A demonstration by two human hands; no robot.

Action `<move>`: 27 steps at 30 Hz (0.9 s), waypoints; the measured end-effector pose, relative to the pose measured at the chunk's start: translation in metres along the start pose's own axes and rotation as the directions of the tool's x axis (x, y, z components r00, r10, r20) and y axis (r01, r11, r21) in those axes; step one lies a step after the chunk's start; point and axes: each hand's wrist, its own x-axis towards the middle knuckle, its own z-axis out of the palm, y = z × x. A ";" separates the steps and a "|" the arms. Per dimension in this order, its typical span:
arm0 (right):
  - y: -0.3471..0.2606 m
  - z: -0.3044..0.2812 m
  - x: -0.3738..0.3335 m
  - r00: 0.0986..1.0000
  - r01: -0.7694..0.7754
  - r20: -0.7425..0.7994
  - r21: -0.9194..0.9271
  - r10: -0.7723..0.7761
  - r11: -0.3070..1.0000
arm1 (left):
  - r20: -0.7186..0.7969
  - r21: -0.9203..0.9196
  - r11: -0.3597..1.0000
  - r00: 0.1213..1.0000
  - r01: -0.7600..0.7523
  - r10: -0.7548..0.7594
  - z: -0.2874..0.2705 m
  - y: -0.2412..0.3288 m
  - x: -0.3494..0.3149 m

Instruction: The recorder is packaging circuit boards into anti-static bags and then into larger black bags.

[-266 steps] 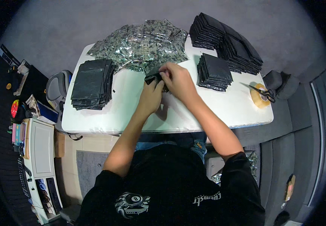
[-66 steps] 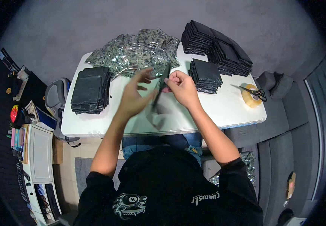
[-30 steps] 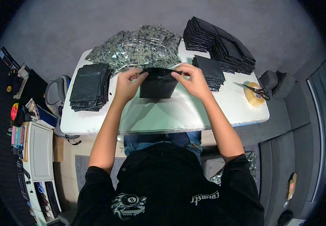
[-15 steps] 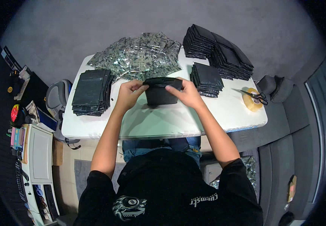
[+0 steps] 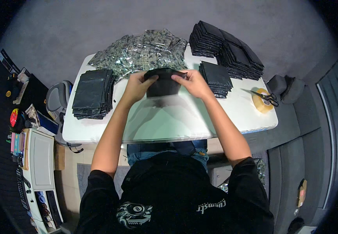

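A black plastic mailer bag [image 5: 163,87] is held up off the white table, its top edge toward the far side. My left hand [image 5: 138,86] pinches its left upper corner, thumb in front and fingers behind. At the right upper corner, my right hand [image 5: 193,84] grips it the same way. The bag's lower part hangs above the tabletop, with shadows below. Just beyond it lies a heap of camouflage-patterned goods in clear shiny plastic [image 5: 145,52]. What the bag contains, if anything, is hidden.
Flat black packages are stacked at the table's left [image 5: 90,91], with a smaller stack [image 5: 216,76] on the right and larger stacks [image 5: 235,52] behind it. Black-handled scissors [image 5: 269,98] rest on a roll of tape [image 5: 260,104] near the white table's [image 5: 231,123] right edge.
Both hands have raised the bag and shifted it slightly away from me, tilting its top edge. The grip on both corners stays the same.
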 end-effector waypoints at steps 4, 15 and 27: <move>-0.028 -0.015 -0.013 0.941 0.338 0.031 -0.014 -0.338 0.941 | -0.028 -0.067 0.964 0.967 -0.256 0.255 -0.003 0.023 -0.014; 0.006 0.014 -0.037 0.924 0.356 0.293 -0.434 -0.244 0.828 | 0.220 0.496 0.759 0.907 -0.422 0.360 0.016 -0.008 -0.062; 0.067 0.066 -0.016 0.897 0.443 0.325 -0.654 -0.301 0.613 | 0.279 0.789 0.533 0.951 -0.306 0.133 0.048 -0.064 -0.042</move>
